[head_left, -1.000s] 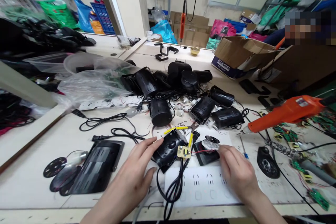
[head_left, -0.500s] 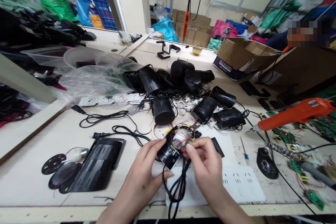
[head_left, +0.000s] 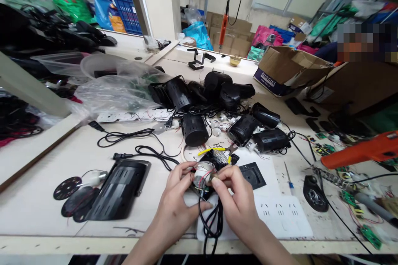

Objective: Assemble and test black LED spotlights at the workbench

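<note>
Both my hands are closed around a small black housing (head_left: 207, 196) above the bench. A silver round part (head_left: 203, 174) with thin red wires sits at its opening. My left hand (head_left: 177, 196) grips the left side, its thumb low at the front. With thumb and forefinger, my right hand (head_left: 234, 192) pinches at the right edge of the silver part; what exactly lies between those fingertips is hidden. A looped black power cord (head_left: 213, 225) hangs below. Just behind are yellow-handled pliers (head_left: 214, 150). To the right lies a black rectangular cover (head_left: 252, 176).
Several black cylindrical housings (head_left: 195, 130) are piled ahead. A larger black housing (head_left: 120, 190) lies at left. On the right are an orange electric screwdriver (head_left: 360, 151), a small screwdriver (head_left: 290, 180), a white slotted plate (head_left: 282, 215) and green circuit boards (head_left: 370, 236). Another orange screwdriver (head_left: 223, 29) hangs behind.
The housing has been turned, bringing the silver part forward and mostly hiding the board. My left fingers have moved up beside it. The orange screwdriver at right has shifted rightward.
</note>
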The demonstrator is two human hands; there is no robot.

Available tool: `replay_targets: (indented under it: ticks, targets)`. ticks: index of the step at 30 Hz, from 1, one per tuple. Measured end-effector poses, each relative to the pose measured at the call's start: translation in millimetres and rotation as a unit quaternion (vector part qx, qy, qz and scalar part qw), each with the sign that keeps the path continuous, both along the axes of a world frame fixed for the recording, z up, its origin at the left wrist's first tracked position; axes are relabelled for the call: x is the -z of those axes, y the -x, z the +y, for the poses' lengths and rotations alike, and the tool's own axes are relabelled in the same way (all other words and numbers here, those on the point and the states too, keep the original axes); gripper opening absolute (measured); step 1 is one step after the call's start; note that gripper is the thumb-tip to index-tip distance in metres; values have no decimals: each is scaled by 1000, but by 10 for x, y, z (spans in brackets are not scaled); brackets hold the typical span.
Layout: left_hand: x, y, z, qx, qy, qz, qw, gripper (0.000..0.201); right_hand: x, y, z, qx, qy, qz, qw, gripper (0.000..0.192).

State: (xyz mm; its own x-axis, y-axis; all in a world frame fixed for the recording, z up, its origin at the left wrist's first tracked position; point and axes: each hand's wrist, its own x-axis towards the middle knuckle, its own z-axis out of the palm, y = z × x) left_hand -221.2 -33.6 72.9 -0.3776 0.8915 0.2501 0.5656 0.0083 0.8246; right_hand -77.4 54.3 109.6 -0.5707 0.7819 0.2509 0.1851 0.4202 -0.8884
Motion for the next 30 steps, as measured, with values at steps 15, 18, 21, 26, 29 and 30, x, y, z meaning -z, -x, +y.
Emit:
replay_targets:
  ticks: [15,18,21,26,29,30]
  targets:
    - [-46,-5,64,64,36,72,995,43,-102,-108,151,-20,-40,46,998,7]
    - [-68,-27,77,70,37,84,993,37,-97,-104,163,-36,4,61,997,8]
    - [-65,-41,78,56,42,69,995,32,-79,-104,177,-31,44,82,995,7]
    - [-51,-38,70,21,44,21,999,31,-48,-159,285,37,-50,11,998,9]
    - [-45,-29,79,0,25,-17,1000,30,-30,-188,345,55,-72,-37,995,9]
    - [-47,-25,84,-1,21,-27,999,30,-28,-191,355,52,-65,-43,996,9]
